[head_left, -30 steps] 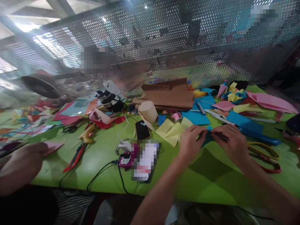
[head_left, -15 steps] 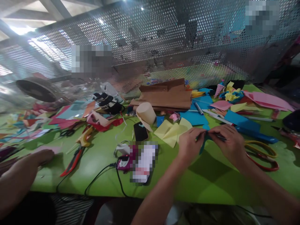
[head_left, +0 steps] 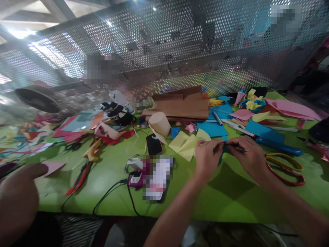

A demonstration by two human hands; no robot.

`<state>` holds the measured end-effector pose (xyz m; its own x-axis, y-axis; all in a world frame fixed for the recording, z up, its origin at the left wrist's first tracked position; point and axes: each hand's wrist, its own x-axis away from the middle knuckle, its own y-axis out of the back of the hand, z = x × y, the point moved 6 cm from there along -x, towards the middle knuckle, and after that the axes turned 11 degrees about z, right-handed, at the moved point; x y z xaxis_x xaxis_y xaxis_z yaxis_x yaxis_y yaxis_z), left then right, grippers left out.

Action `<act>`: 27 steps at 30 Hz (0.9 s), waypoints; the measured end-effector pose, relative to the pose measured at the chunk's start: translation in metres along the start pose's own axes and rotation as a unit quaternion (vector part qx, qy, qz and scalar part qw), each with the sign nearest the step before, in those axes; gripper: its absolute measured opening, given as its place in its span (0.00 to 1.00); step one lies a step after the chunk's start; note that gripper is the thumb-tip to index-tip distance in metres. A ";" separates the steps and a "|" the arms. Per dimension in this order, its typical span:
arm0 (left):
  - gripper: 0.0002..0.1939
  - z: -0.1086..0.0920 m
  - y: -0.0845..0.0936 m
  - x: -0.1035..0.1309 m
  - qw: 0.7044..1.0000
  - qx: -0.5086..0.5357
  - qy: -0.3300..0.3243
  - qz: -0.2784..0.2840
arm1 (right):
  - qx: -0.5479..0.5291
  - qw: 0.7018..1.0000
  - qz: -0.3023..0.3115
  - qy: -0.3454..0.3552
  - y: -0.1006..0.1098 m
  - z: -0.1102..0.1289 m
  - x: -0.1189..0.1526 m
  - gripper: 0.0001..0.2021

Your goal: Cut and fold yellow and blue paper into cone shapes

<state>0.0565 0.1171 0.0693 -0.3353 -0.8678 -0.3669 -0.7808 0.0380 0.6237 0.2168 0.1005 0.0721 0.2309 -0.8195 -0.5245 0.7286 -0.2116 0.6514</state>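
My left hand and my right hand are close together above the green table, thumbs and fingers pinched on a small piece of blue paper. Part of the piece hangs down beside my left fingertips; the rest is hidden by my fingers. Left of my left hand lies a folded yellow paper. Scissors with yellow and red handles lie by my right wrist. Behind my right hand are a blue sheet and a long blue tool whose kind I cannot make out.
Another person's hand at the left touches pink paper. A blurred-out phone, a magenta power strip with cables, a red-and-black cutter and a cream paper hat lie about. Brown cardboard lies before a perforated metal screen.
My hands stay pinched on the blue paper with small finger movements, and less of it shows below them. The other person's hand has moved nearer, and more of the pink paper shows.
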 end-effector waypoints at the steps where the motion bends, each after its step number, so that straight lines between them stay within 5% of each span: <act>1: 0.08 0.001 -0.001 0.000 1.000 0.008 0.006 0.003 | -0.001 1.000 0.000 -0.002 0.000 0.000 0.000 0.04; 10: 0.07 0.008 -0.007 -0.002 0.989 0.139 0.036 0.030 | 0.013 1.000 -0.011 0.000 -0.002 -0.006 0.004 0.03; 27: 0.06 0.021 0.004 -0.005 0.963 0.256 0.079 -0.029 | -0.028 0.999 0.023 -0.023 -0.003 -0.012 -0.002 0.05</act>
<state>0.0436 0.1324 0.0591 -0.2308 -0.9386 -0.2564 -0.9668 0.1916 0.1688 0.2221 0.1087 0.0649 0.2364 -0.8518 -0.4675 0.7526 -0.1438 0.6426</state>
